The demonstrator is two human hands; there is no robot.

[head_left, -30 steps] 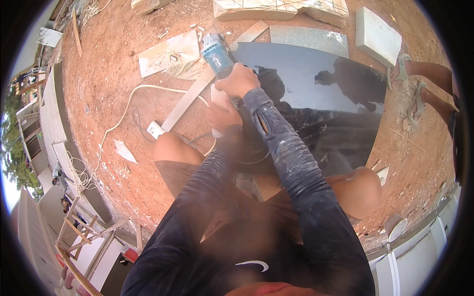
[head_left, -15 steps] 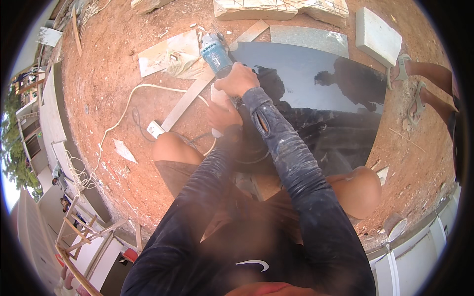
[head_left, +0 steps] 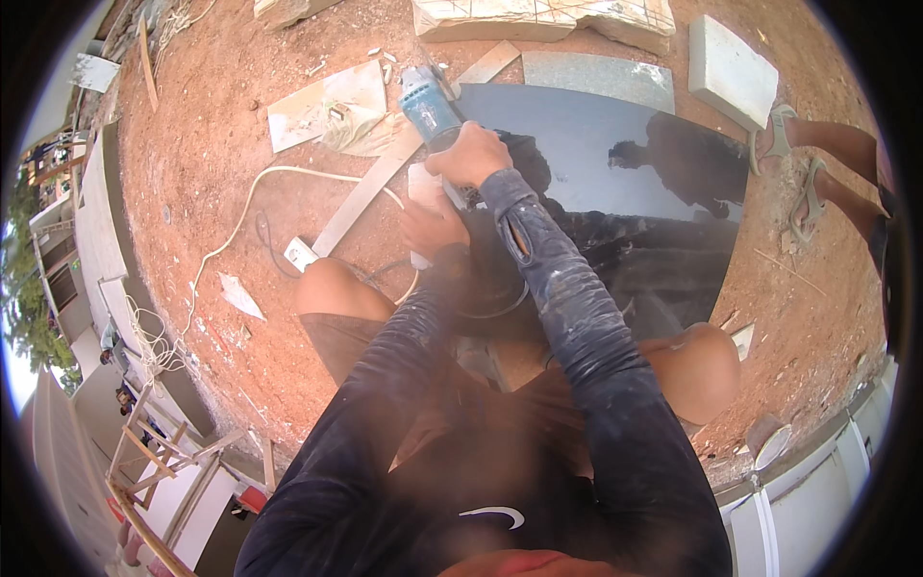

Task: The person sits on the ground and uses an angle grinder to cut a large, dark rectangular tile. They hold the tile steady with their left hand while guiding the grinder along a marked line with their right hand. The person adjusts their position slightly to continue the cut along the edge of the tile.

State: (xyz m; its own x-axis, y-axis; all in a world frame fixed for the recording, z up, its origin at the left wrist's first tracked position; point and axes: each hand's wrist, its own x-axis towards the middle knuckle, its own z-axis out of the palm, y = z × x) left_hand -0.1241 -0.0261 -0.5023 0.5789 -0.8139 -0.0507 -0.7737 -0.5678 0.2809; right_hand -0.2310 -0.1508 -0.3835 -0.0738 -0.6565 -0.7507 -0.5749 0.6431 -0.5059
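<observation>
My right hand (head_left: 473, 156) is closed around the body of a teal angle grinder (head_left: 430, 112). The grinder's head points away from me, at the far left corner of a glossy black stone slab (head_left: 586, 125). Just nearer to me, my left hand (head_left: 435, 223) is closed around a white object (head_left: 420, 183). Its ends show above and below my fingers, but its kind is hard to make out. The slab lies in front of me and to the right, with reflections of people on its polished face and dust on its nearer part.
A white power strip (head_left: 300, 254) and pale cord (head_left: 252, 197) lie on the reddish dirt at left. Beside the slab are a long flat strip (head_left: 361, 202), stone offcuts (head_left: 327, 104) and a pale block (head_left: 733, 72). Another person's sandalled feet (head_left: 808, 202) stand at right.
The grinder and my right hand have shifted slightly to the right along the slab's far left corner. My left hand stays almost in place, still closed on the white object.
</observation>
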